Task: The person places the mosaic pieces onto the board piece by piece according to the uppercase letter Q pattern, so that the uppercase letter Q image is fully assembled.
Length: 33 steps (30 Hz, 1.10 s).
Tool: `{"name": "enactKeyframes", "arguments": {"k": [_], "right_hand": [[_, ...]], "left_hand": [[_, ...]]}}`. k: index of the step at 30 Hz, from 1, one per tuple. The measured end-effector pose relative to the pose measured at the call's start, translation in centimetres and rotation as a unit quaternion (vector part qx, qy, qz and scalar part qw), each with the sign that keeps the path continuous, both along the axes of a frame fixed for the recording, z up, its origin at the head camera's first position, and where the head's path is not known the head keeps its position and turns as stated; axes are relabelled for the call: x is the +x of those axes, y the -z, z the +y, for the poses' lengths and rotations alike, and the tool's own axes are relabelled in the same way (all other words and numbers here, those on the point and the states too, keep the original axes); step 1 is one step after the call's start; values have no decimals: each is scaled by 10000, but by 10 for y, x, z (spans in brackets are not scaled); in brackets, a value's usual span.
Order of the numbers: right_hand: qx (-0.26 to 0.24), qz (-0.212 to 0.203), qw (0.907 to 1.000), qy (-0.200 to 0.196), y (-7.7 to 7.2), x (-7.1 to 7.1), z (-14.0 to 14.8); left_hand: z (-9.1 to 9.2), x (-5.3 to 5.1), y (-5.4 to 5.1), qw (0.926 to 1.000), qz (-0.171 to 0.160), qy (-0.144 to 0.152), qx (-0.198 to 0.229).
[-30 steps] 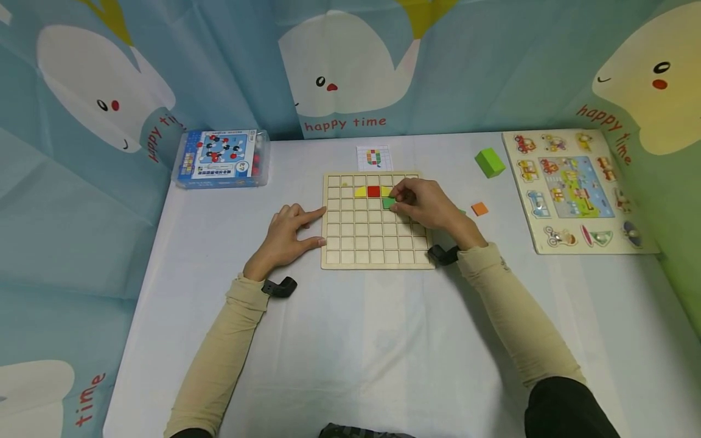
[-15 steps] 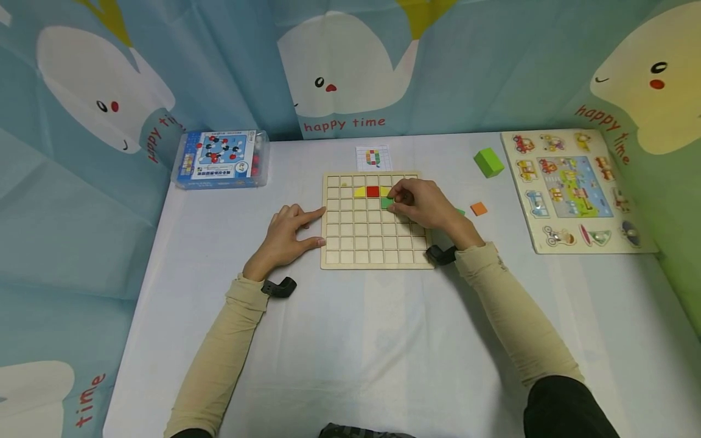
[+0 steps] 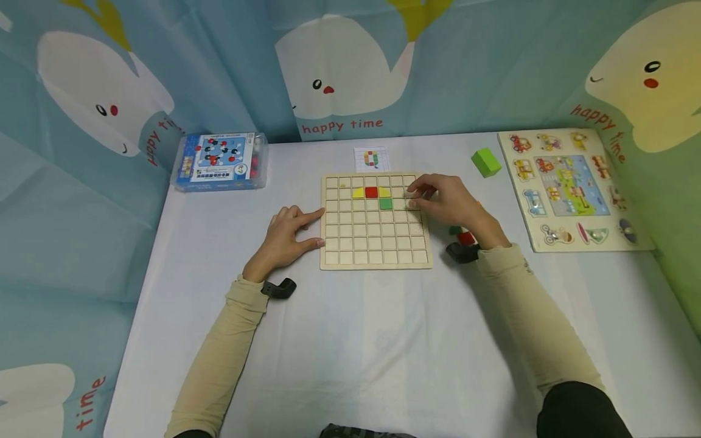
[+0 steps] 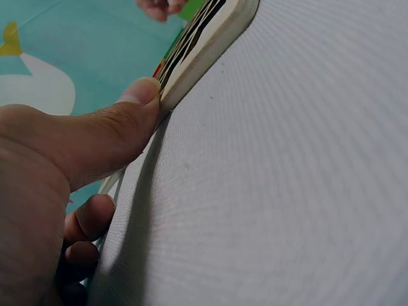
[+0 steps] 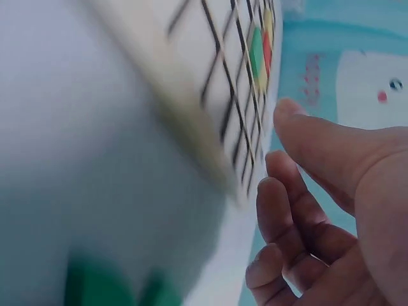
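Note:
A wooden grid board (image 3: 375, 266) lies on the table, with a red square (image 3: 371, 192) between two yellow pieces and a green square (image 3: 386, 204) under the right yellow one. The left hand (image 3: 285, 238) touches the board's left edge with thumb and index finger; its thumb presses the edge in the left wrist view. Above the board's right columns is the right hand (image 3: 449, 202), thumb and fingers apart with nothing between them in the right wrist view. Loose green and red pieces (image 3: 466, 238) lie beside the board, partly hidden by the right wrist.
Behind the board lies a small pattern card (image 3: 372, 159). A clear box (image 3: 219, 162) with a blue label stands at the back left. To the right are a green block (image 3: 486, 162) and a picture puzzle board (image 3: 572, 243). A patterned curtain borders the table.
The right hand has let go of the green square and moved right, away from it. The green square remains in its cell. The left hand has stayed at the board's edge.

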State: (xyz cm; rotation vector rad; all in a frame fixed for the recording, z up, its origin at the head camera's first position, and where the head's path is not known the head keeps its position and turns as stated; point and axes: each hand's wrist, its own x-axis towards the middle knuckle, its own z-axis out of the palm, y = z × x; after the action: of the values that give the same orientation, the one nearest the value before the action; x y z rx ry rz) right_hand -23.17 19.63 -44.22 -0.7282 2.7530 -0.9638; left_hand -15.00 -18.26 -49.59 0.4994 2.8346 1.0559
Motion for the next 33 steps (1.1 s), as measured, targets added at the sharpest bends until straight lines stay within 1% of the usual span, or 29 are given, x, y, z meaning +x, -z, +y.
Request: {"name": "enactKeyframes", "arguments": {"k": [4,9,13,18,21,23,27,31,33], "right_hand": [[220,95,9996,151,-8,3,28],[558,110,9980,274,-15,9,52],[685,-65,9963,512,-16,16,69],[871,-424,9926,732,-11,25,84],[924,-548,9912,772,-7,27,87],[918,-545,9914,759,-4,27,86],[909,-566,9914,760,-3,28,83],[935,-685,9896,853,-2,29,80],[922,-669,9897,862,-1,29,79]], "left_hand": [[1,0,0,10000,57,-6,-48],[0,0,-1,10000,77,-8,-47],[0,0,-2,10000,61,-11,5],[1,1,-1,10000,68,1,9],[0,1,-1,10000,79,-5,24],[0,1,-1,10000,71,-17,37],[0,1,-1,10000,42,-16,49],[1,1,-1,10000,13,-11,40],[1,1,-1,10000,4,-20,40]]}}
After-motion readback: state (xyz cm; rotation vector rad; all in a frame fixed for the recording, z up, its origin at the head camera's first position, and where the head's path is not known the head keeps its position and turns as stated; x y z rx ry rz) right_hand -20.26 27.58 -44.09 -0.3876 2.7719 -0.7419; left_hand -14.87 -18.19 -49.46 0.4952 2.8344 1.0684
